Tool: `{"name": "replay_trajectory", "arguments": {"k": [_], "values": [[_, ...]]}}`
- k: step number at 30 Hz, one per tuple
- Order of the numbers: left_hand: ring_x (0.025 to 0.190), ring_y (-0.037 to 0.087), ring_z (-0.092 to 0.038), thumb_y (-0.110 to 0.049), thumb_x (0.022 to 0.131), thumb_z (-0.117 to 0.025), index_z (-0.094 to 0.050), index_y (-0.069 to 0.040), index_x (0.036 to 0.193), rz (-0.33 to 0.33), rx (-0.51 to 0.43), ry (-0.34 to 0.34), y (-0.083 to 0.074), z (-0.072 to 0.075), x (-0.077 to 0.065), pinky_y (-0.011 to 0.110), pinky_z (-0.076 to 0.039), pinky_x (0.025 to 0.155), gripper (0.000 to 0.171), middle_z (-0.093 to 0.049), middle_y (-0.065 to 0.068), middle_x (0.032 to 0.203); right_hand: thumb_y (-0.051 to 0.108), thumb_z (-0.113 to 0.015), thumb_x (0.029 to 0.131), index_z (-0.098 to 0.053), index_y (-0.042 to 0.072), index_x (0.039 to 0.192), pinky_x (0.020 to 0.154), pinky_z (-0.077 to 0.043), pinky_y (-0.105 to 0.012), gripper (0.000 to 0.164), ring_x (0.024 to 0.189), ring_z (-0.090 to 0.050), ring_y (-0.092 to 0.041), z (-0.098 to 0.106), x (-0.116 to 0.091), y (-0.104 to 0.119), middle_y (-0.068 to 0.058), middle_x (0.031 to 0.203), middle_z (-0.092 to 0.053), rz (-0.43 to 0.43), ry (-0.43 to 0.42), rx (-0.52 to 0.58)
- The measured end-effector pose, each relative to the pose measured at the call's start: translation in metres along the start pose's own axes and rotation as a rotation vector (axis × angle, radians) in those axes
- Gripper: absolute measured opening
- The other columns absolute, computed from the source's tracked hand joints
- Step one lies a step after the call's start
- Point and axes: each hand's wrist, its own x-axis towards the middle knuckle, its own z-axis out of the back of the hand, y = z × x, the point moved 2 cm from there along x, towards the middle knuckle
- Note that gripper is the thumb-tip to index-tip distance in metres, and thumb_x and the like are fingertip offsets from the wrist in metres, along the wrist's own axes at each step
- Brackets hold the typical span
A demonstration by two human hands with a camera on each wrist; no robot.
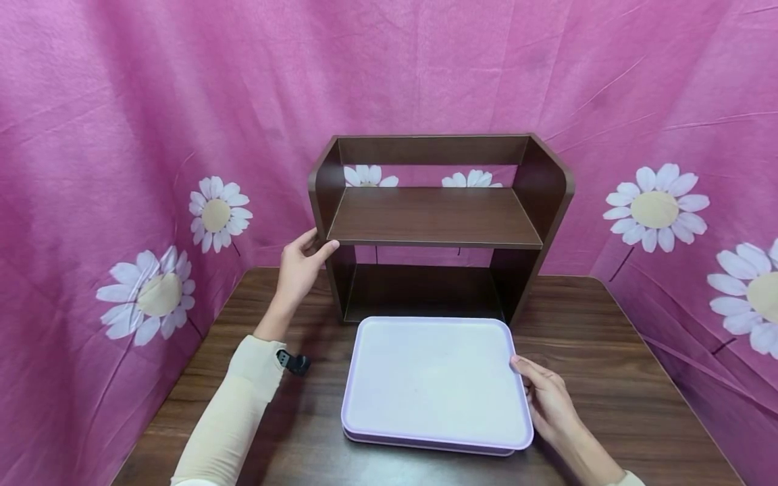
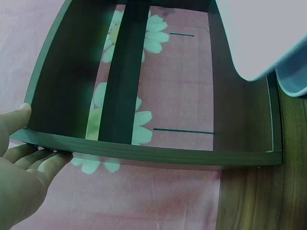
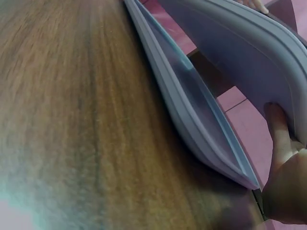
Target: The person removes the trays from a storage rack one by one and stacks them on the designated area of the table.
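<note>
A shallow lilac tray (image 1: 434,378) with a pale inner face and raised rim is in front of the shelf. My right hand (image 1: 550,398) pinches it at the right edge. Through the right wrist view, this upper tray (image 3: 230,52) is tilted, with a gap between it and a second tray (image 3: 192,108) low over the tabletop. At the back, my left hand (image 1: 300,266) grips the left side panel of a dark brown two-tier shelf (image 1: 434,216). In the left wrist view the thumb lies on one face of that panel (image 2: 158,154), the other fingers on the opposite face.
The shelf stands on a dark wood table (image 1: 608,378), close behind the trays. Pink cloth (image 1: 425,67) printed with white daisies hangs round the back and sides. A black band (image 1: 293,362) is on the left wrist.
</note>
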Motion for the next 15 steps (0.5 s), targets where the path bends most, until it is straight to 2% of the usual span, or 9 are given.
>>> {"name": "replay_trajectory", "arguments": {"k": [5, 8, 15], "values": [[0.107, 0.014, -0.072, -0.030, 0.095, -0.084, -0.060, -0.004, 0.150, 0.000, 0.010, -0.004, 0.000, 0.000, 0.000, 0.017, -0.061, 0.070, 0.065, -0.069, 0.019, 0.141, 0.012, -0.058, 0.110, -0.082, 0.024, 0.097, 0.049, -0.048, -0.013, 0.030, 0.058, -0.058, 0.001, 0.000, 0.003, -0.007, 0.012, 0.069, -0.069, -0.018, -0.022, -0.023], [0.104, 0.010, -0.072, -0.029, 0.095, -0.084, -0.061, -0.005, 0.149, 0.000, 0.011, -0.005, 0.000, 0.000, 0.000, 0.018, -0.061, 0.071, 0.063, -0.071, 0.018, 0.139, 0.012, -0.059, 0.109, -0.082, 0.023, 0.097, 0.050, -0.048, -0.013, 0.028, 0.059, -0.055, 0.001, 0.000, 0.005, -0.010, 0.012, 0.069, -0.066, -0.019, -0.029, -0.037], [0.120, 0.026, -0.071, -0.029, 0.096, -0.083, -0.060, -0.004, 0.150, 0.002, 0.006, 0.002, -0.002, 0.000, -0.001, 0.024, -0.064, 0.077, 0.064, -0.070, 0.018, 0.141, 0.013, -0.060, 0.109, -0.080, 0.023, 0.098, 0.054, -0.050, -0.014, 0.025, 0.062, -0.055, 0.001, -0.001, 0.008, -0.014, 0.013, 0.073, -0.066, -0.045, -0.044, -0.062]]}}
